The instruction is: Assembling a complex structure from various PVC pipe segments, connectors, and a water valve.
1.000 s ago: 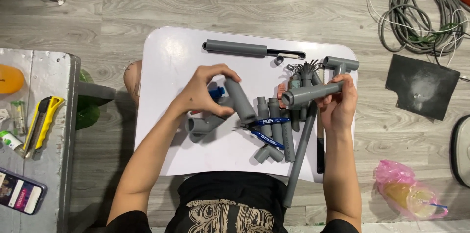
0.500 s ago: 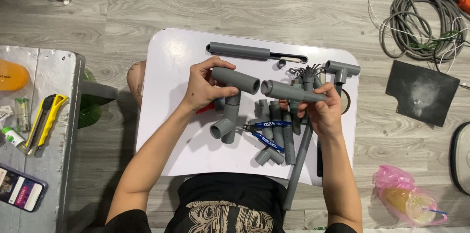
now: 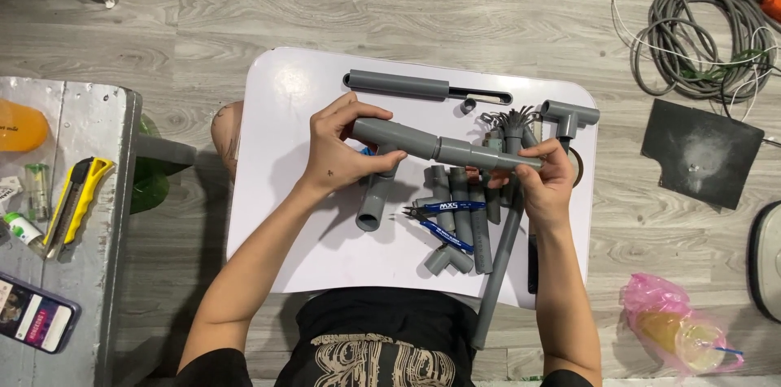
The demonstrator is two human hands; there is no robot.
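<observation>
Over a small white table (image 3: 285, 110), my left hand (image 3: 342, 147) grips a grey tee-shaped pipe fitting (image 3: 390, 147) whose branch hangs down. My right hand (image 3: 545, 180) holds a straight grey pipe (image 3: 488, 157), and its end sits in the tee's right socket, so both form one line. Beneath them lie several loose grey pipe pieces (image 3: 464, 208), blue-handled cutters (image 3: 443, 216) and a long grey pipe (image 3: 500, 273) reaching over the near edge.
At the table's far side lie a grey pipe with a black tool (image 3: 399, 84) and another tee fitting (image 3: 569, 115). A grey bench (image 3: 81, 192) at left holds a yellow utility knife (image 3: 77, 204) and a phone (image 3: 32, 322). Coiled cable (image 3: 700, 37), a dark slab (image 3: 700, 151) and a pink bag (image 3: 679, 330) lie right.
My left hand lifted the tee fitting off the table and brought it to the straight pipe in my right hand. The two pieces, apart before, are now joined end to end.
</observation>
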